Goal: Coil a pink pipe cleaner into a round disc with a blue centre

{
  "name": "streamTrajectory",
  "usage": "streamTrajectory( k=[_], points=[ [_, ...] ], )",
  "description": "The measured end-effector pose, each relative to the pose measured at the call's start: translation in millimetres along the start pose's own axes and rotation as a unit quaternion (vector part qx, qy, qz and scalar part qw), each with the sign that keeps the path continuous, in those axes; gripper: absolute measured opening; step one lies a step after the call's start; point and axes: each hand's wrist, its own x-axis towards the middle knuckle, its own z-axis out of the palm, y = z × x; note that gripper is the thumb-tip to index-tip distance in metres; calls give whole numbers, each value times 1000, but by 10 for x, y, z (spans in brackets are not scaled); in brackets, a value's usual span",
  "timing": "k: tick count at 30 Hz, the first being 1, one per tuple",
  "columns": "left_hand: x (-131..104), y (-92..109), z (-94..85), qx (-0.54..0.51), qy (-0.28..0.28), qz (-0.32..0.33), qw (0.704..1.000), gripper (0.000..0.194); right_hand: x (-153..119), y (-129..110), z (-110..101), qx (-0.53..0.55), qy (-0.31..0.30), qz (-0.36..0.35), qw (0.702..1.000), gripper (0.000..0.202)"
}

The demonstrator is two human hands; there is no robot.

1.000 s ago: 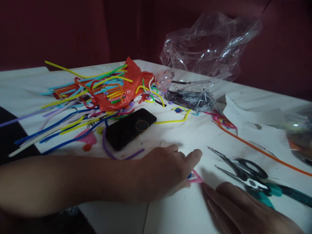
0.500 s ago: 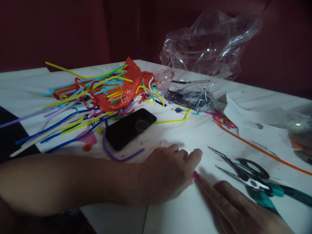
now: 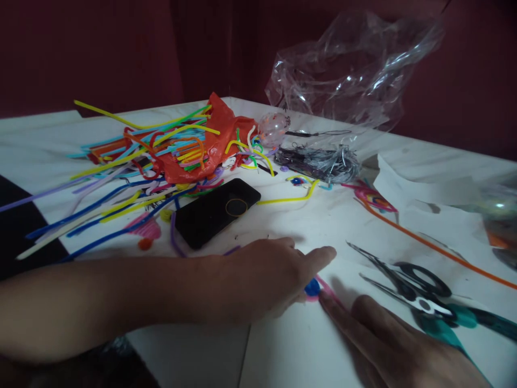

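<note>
My left hand (image 3: 278,277) reaches in from the left, index finger stretched out and the other fingers curled under, closed at the edge of a small blue-centred piece (image 3: 312,288). A pink pipe cleaner (image 3: 328,287) borders this piece and runs along my right index finger. My right hand (image 3: 388,337) comes from the lower right, its index fingertip against the piece and its other fingers bent around the pink strand. Both thumbs are hidden. Right of my hands lie black-handled scissors (image 3: 422,277) and green-handled pliers (image 3: 428,308).
A black phone (image 3: 214,215) lies behind my left forearm. Beyond it, many coloured pipe cleaners spill from a red plastic bag (image 3: 220,129). A clear plastic bag (image 3: 343,75) stands at the back, near silvery tinsel (image 3: 319,163). An orange pipe cleaner (image 3: 436,249) stretches along the right.
My left hand has shifted slightly and its index finger is lifted and straighter. The blue centre of the piece, hidden before, now shows between my hands.
</note>
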Motion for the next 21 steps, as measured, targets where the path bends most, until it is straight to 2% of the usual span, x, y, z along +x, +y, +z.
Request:
streamTrajectory(
  k=[5, 11, 14, 19, 21],
  points=[
    [35, 29, -3, -20, 2, 21, 1000, 43, -86, 21, 46, 9, -14, 5, 1000, 59],
    [65, 23, -4, -45, 0, -26, 999, 48, -103, 36, 73, -2, -22, -11, 1000, 62],
    [59, 19, 24, -40, 12, -8, 999, 43, -89, 35, 60, -6, -18, -4, 1000, 61],
    [57, 33, 72, -23, 18, 12, 999, 59, -91, 27, 62, 0, -11, -7, 1000, 54],
    [57, 41, 84, -13, 19, 14, 1000, 58, -78, 16, 54, -1, -12, -11, 1000, 49]
  ],
)
